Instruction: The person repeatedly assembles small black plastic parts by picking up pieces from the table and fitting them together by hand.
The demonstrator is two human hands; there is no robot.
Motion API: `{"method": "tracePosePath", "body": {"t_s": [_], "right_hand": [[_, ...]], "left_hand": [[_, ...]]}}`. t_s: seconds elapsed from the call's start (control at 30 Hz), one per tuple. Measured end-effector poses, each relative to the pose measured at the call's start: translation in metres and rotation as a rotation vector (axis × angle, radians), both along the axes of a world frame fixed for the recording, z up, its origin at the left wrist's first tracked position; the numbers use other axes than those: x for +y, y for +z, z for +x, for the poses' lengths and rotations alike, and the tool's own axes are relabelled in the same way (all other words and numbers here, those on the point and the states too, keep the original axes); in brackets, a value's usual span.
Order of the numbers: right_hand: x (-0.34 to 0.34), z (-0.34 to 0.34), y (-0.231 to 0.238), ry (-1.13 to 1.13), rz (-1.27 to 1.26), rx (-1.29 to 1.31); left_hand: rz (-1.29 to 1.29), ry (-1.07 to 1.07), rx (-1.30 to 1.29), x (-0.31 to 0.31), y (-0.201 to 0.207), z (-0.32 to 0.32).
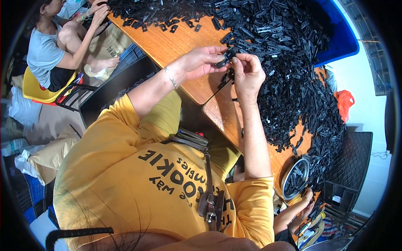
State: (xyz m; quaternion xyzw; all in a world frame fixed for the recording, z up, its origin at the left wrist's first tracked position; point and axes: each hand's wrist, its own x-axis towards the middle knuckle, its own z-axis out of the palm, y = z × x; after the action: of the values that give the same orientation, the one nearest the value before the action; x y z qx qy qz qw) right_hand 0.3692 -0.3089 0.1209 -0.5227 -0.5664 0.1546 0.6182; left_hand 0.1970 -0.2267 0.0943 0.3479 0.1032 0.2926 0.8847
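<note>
Two wooden tabletops (142, 35) meet at rounded corners in front of you, and over much of their far and right-hand area spreads a pile of black plastic parts (289, 98), heaped thickest toward the upper right. Away to your left, a co-worker (47, 50) in a pale shirt sits on a yellow chair (34, 88). At the upper right, the open side of a blue bin (344, 45) stands just beside the heap. A red plastic bag (344, 105) is beyond the pile's right edge. Nearer your right elbow, a round metal bowl (284, 184) holds more black parts, with another person's hands (309, 198) just below it. Your left hand (203, 62) is partly closed, its fingers stretched forward and their tips gripping; your right hand (249, 75) pinches with thumb and forefinger, the other fingers curled in. Between those fingertips, raised in front of the heap's near edge, you hold a small black part (227, 57); its exact form is too small to tell.
</note>
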Motion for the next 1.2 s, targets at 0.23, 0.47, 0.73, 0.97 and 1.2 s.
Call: {"method": "tracePosePath", "body": {"t_s": [0.23,0.47,0.73,0.97,1.2], "right_hand": [[-0.005,-0.005,-0.001,-0.026,-0.083,0.11],[-0.006,-0.013,-0.015,-0.045,-0.098,0.017],[-0.009,-0.012,-0.018,0.002,-0.226,0.041],[-0.017,-0.007,-0.026,0.046,-0.348,-0.021],[-0.025,-0.04,-0.044,0.002,-0.5,-0.134]], "left_hand": [[-0.043,-0.029,-0.102,-0.001,-0.018,0.005],[0.004,0.047,-0.013,-0.003,-0.017,0.009],[0.157,0.141,0.204,-0.005,-0.023,0.0],[0.152,0.133,0.211,-0.023,-0.016,-0.009],[0.423,0.245,0.392,-0.046,-0.01,-0.029]]}}
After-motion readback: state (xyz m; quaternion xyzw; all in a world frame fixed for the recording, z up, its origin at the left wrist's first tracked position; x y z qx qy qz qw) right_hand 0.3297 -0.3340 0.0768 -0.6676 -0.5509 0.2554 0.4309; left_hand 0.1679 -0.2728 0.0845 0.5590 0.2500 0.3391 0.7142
